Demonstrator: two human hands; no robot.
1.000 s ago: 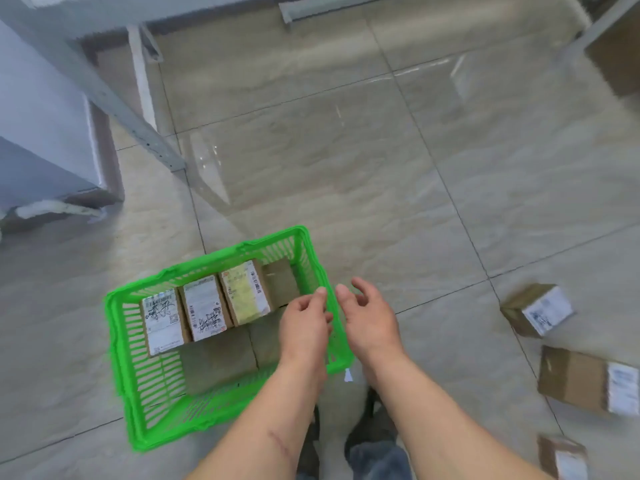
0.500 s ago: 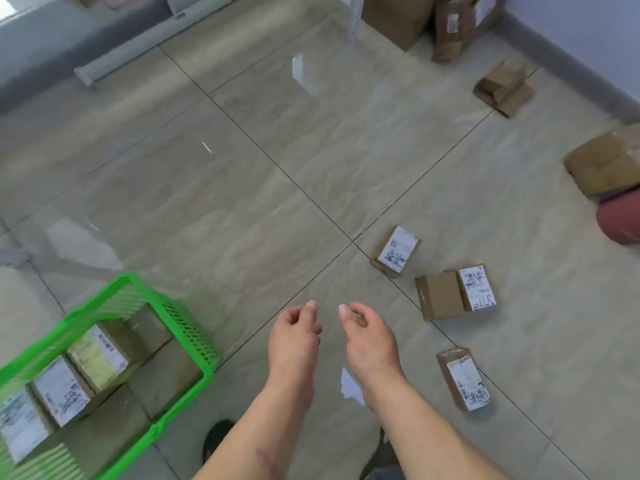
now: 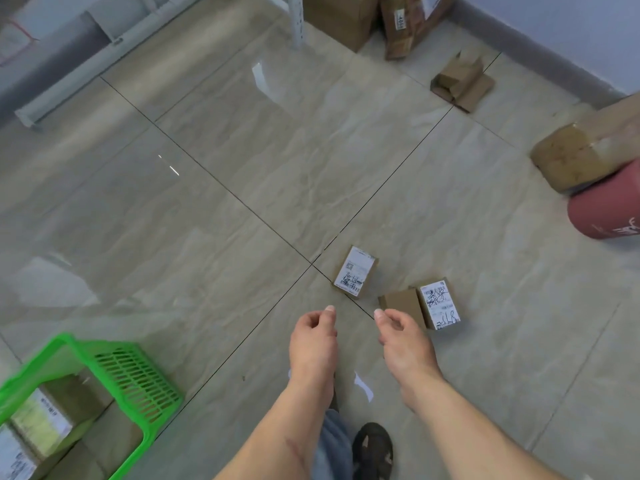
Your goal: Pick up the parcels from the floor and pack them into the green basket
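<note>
Beige tiled floor [image 3: 242, 202] | blue wall [image 3: 571, 29] far right | both hands, left [image 3: 313, 341] and right [image 3: 403, 341], loose, holding nothing

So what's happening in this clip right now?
A person is collecting small parcels off a tiled floor into a green basket, which sits at the lower left with several parcels inside. Both hands are empty: the left hand and right hand reach forward with loosely curled fingers. Two labelled parcels lie just ahead, one nearer the middle and one by the right hand.
</note>
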